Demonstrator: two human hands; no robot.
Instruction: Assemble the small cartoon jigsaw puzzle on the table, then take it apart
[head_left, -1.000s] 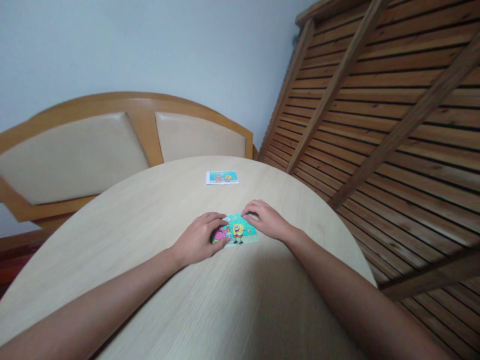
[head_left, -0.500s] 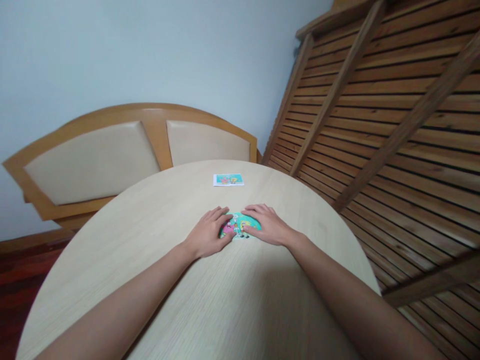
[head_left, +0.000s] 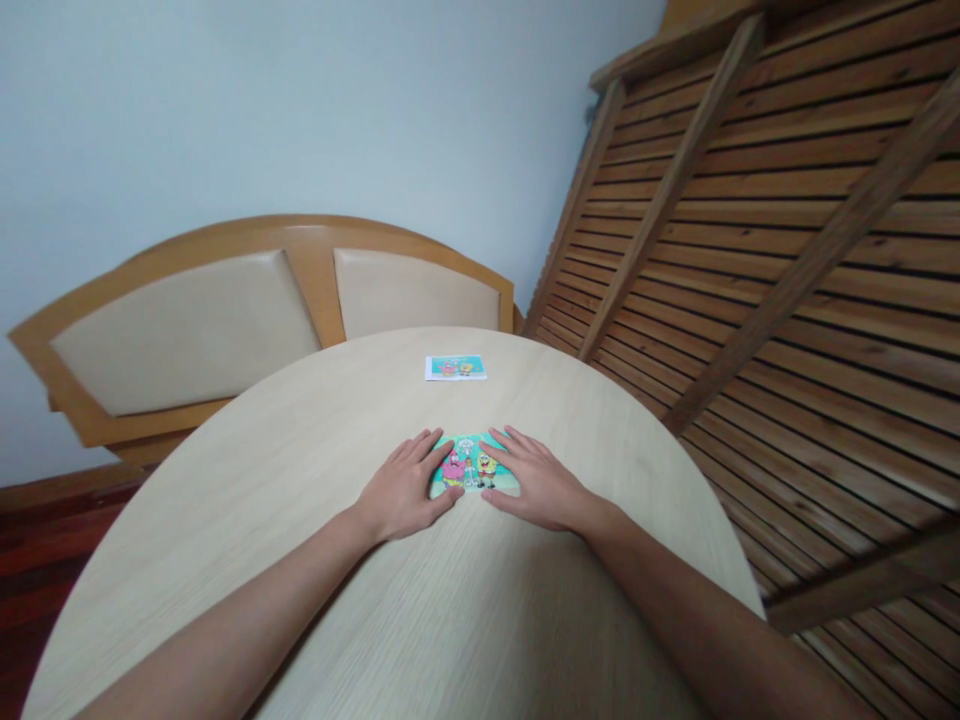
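Observation:
A teal picture card (head_left: 471,466) with pink, white and yellow cartoon figures lies flat on the round wooden table (head_left: 300,470). Along its left side rests my left hand (head_left: 405,488), fingers spread, with the index finger and thumb over the card's edge. My right hand (head_left: 546,487) mirrors it on the right side, fingers apart and thumb at the lower right of the card. Both palms face down, and parts of the card's left and right ends are hidden beneath the fingers.
Farther back on the table lies a second picture card (head_left: 456,368) with a white border and two cartoon figures. A padded wooden headboard (head_left: 307,270) stands behind the table against the wall. Wooden slats (head_left: 750,260) lean along the right.
Both hands have shifted slightly toward me, and their thumbs have moved down to the card's lower edge. More of the card's figures show. The view has tilted up a little.

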